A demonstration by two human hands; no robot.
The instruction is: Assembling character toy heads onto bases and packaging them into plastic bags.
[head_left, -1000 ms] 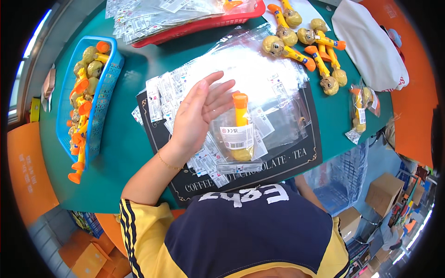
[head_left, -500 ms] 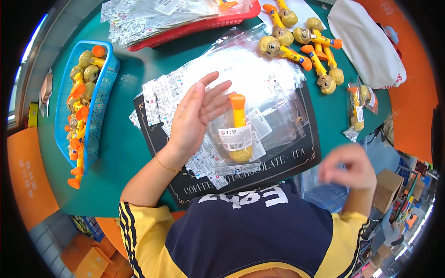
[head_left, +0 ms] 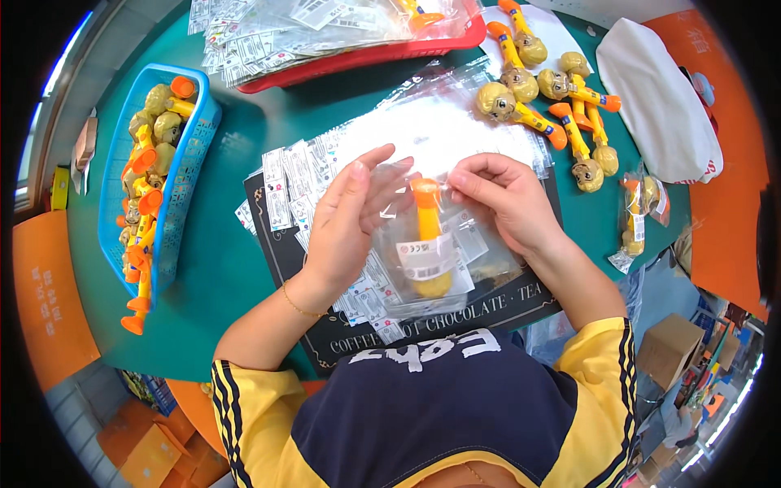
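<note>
A clear plastic bag (head_left: 386,252) stands in front of me over the stacked bags, with a blond-headed toy figure (head_left: 429,215) inside. The figure is head down, its orange foot end at the bag's top, and a white barcode label (head_left: 425,257) crosses it. My right hand (head_left: 512,199) pinches the bag's upper right edge between thumb and fingers. On the other side, my left hand (head_left: 346,215) has its fingers stretched out, the tips partly seen through the film. Beneath lies a pile of flat clear bags with printed slips (head_left: 281,187), on a black placemat (head_left: 281,256).
A blue basket (head_left: 185,187) of similar figures stands at the left. At the far side is a red basket (head_left: 366,58) heaped with flat bags. Several loose figures (head_left: 586,167) lie at the far right, near a bagged one (head_left: 632,220) and a white cloth pouch (head_left: 651,98).
My right hand has come in from the right and taken hold of the bag's upper edge. My left hand stays beside the bag, fingers still stretched out.
</note>
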